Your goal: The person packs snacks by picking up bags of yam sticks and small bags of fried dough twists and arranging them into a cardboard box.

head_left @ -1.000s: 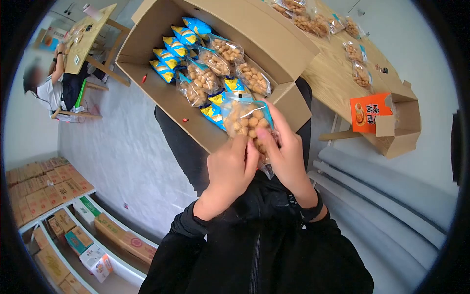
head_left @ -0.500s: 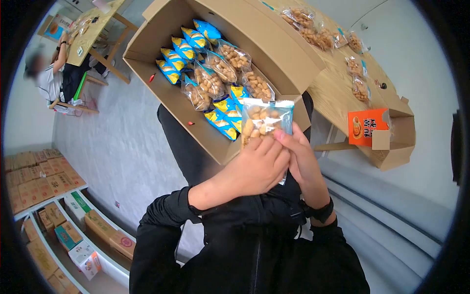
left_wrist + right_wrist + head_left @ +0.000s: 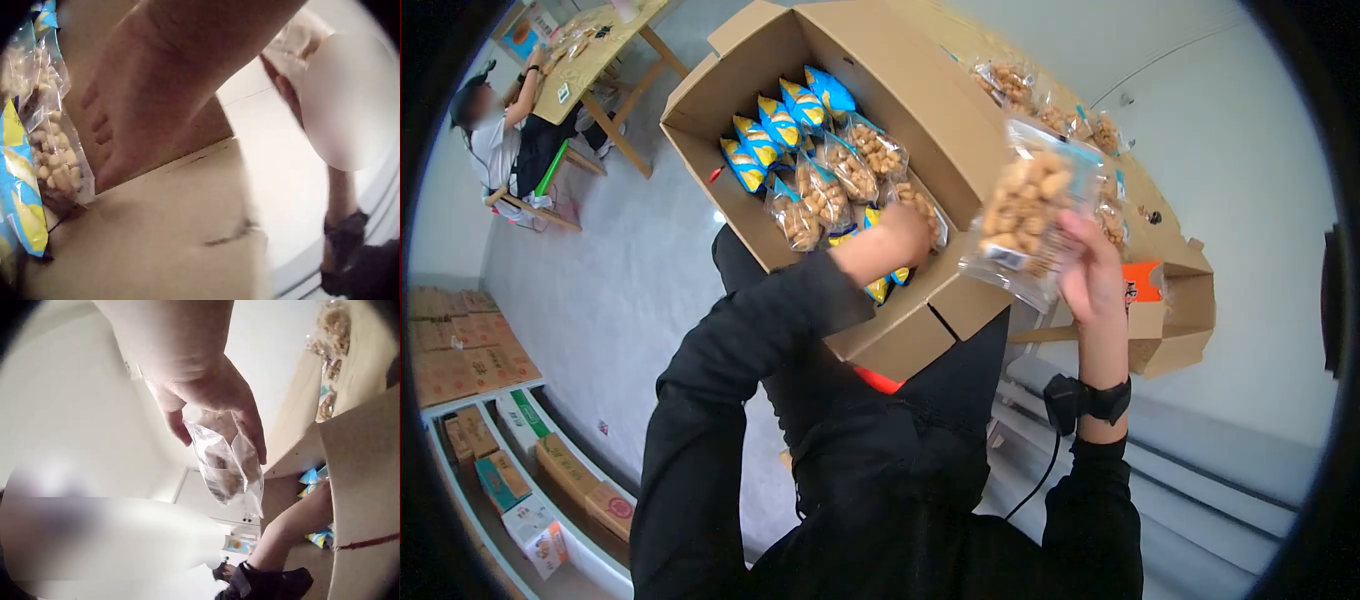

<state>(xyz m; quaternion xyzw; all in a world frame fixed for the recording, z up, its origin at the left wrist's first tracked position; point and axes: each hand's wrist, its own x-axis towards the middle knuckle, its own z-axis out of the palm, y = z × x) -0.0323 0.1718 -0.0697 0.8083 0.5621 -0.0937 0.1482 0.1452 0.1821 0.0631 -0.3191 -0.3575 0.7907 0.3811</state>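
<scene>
Right hand [image 3: 1090, 275] has a grip on one clear snack bag [image 3: 1025, 220] — fingers curled round its lower edge, bag held up in the air beside the cardboard box [image 3: 960, 130], over the gap between box and desk [image 3: 1150, 200]. Right wrist view confirms it: thumb and fingers pinch the bag [image 3: 228, 459] from above, most of it hanging free.

Left hand [image 3: 905, 232] is down inside the box, resting among the packed bags [image 3: 820, 190]. In the left wrist view the fingers [image 3: 109, 134] look loosely bent against the box wall next to a clear bag [image 3: 53, 150]; no grip on anything that I can make out.

Risks as I read it:
- Edge-only hold on a slick film bag — could slip and drop to the floor, not into the box.
- Squeezing harder to compensate may crush the contents.
- Box sits on the lap, near flap [image 3: 900, 340] sagging open; left arm weight on that side could tip it and spill the rows.
- Left hand shifting could knock the upright blue-yellow packs [image 3: 785, 110] out of line.
</scene>
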